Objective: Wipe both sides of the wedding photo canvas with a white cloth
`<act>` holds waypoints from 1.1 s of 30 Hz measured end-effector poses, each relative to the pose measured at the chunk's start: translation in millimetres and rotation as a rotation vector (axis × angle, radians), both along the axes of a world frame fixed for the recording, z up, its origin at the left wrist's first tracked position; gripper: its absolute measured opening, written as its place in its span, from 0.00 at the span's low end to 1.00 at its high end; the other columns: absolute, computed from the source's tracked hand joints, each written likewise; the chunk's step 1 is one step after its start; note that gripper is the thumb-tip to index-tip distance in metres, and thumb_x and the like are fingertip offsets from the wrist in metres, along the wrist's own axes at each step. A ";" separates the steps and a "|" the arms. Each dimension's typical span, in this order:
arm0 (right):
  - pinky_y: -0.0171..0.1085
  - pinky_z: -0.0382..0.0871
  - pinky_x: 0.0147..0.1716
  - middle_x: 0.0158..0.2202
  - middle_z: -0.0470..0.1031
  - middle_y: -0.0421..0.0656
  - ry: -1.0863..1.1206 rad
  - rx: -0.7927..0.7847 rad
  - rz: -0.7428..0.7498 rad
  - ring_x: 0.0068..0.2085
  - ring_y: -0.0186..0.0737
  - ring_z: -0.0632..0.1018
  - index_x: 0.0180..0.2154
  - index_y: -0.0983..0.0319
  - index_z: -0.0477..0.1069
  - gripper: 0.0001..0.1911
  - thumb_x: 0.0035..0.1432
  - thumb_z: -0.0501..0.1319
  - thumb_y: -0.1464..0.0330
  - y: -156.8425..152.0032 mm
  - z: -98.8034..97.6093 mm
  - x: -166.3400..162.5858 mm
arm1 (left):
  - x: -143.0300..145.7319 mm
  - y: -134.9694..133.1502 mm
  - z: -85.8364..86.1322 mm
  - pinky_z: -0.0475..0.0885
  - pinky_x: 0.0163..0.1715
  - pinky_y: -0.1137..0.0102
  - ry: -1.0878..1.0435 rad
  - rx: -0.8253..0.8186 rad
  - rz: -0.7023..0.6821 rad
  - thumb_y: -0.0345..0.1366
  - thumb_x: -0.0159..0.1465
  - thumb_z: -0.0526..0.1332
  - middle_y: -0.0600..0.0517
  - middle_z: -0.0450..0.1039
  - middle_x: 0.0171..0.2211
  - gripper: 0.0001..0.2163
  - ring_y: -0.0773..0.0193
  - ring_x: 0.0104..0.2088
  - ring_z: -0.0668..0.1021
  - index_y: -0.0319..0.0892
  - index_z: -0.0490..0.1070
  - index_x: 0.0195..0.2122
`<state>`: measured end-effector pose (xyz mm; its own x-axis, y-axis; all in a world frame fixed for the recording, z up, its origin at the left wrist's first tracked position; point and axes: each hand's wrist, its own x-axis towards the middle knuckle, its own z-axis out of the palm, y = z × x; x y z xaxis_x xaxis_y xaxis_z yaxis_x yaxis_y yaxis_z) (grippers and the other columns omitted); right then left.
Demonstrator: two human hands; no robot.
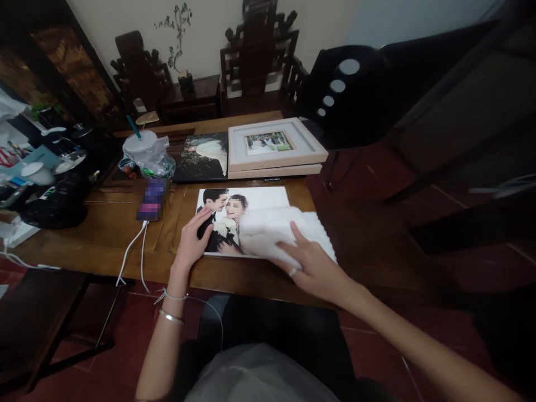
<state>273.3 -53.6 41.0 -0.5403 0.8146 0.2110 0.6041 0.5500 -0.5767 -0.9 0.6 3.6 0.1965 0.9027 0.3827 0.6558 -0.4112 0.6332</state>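
Head view: on a wooden table (pixel 104 223), the left hand (pixel 192 243) lies flat, fingers spread, on the near left corner of a wedding photo print (pixel 234 209). The right hand (pixel 312 268) presses a folded white cloth (pixel 276 229) onto the print's right side. Farther back lie stacked picture frames (pixel 272 148); a phone (pixel 151 199) lies to the left.

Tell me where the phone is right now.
The phone lies on the wooden table, left of the photo under the left hand, just in front of the bagged cup, with a white cable plugged in.
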 end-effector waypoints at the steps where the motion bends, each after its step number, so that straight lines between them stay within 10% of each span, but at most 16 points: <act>1: 0.59 0.45 0.62 0.28 0.76 0.40 0.008 -0.027 0.049 0.28 0.43 0.77 0.37 0.57 0.71 0.10 0.61 0.51 0.69 -11.9 3.1 -0.4 | 0.1 0.0 0.0 0.64 0.60 0.56 0.003 -0.002 0.001 0.35 0.65 0.56 0.45 0.69 0.57 0.15 0.59 0.59 0.69 0.41 0.70 0.53; 6: 0.56 0.50 0.61 0.34 0.78 0.41 -0.018 -0.147 0.160 0.40 0.48 0.79 0.39 0.56 0.72 0.12 0.62 0.50 0.69 -19.2 20.4 -0.7 | 0.0 -0.4 0.2 0.63 0.60 0.55 0.016 -0.006 -0.007 0.36 0.65 0.56 0.45 0.68 0.57 0.16 0.58 0.59 0.69 0.42 0.69 0.53; 17: 0.52 0.62 0.51 0.41 0.78 0.47 0.065 -0.077 -0.155 0.44 0.54 0.76 0.36 0.61 0.74 0.19 0.63 0.50 0.57 122.3 6.8 -8.2 | -5.3 0.6 -4.1 0.56 0.63 0.56 0.037 -0.023 0.001 0.37 0.66 0.55 0.46 0.57 0.64 0.21 0.58 0.64 0.60 0.44 0.61 0.60; 23: 0.61 0.47 0.58 0.38 0.78 0.47 -0.116 0.058 0.034 0.39 0.51 0.78 0.44 0.62 0.71 0.15 0.61 0.49 0.68 69.9 -0.3 -14.1 | -5.0 1.2 -4.3 0.51 0.64 0.55 0.061 -0.106 -0.033 0.39 0.68 0.50 0.46 0.54 0.65 0.22 0.58 0.66 0.54 0.45 0.56 0.63; 29: 0.58 0.46 0.62 0.40 0.78 0.42 -0.056 -0.095 0.184 0.40 0.47 0.78 0.42 0.56 0.71 0.14 0.58 0.51 0.73 -10.5 15.9 -12.2 | -6.9 2.9 -6.4 0.49 0.65 0.54 0.102 -0.125 -0.050 0.41 0.69 0.48 0.47 0.50 0.67 0.23 0.58 0.67 0.52 0.47 0.50 0.65; 33: 0.53 0.59 0.57 0.41 0.78 0.41 -0.056 -0.195 0.163 0.47 0.51 0.76 0.40 0.55 0.73 0.12 0.61 0.52 0.66 -1.0 22.2 -8.9 | -7.4 3.8 -6.6 0.49 0.65 0.56 0.124 -0.108 -0.064 0.41 0.69 0.48 0.48 0.51 0.66 0.23 0.59 0.67 0.53 0.46 0.51 0.65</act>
<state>264.3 -54.7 63.2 -0.6739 0.7384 0.0241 0.5511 0.5241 -0.6493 -8.3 4.4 -3.0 0.2946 0.9213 0.2538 0.7064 -0.3888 0.5915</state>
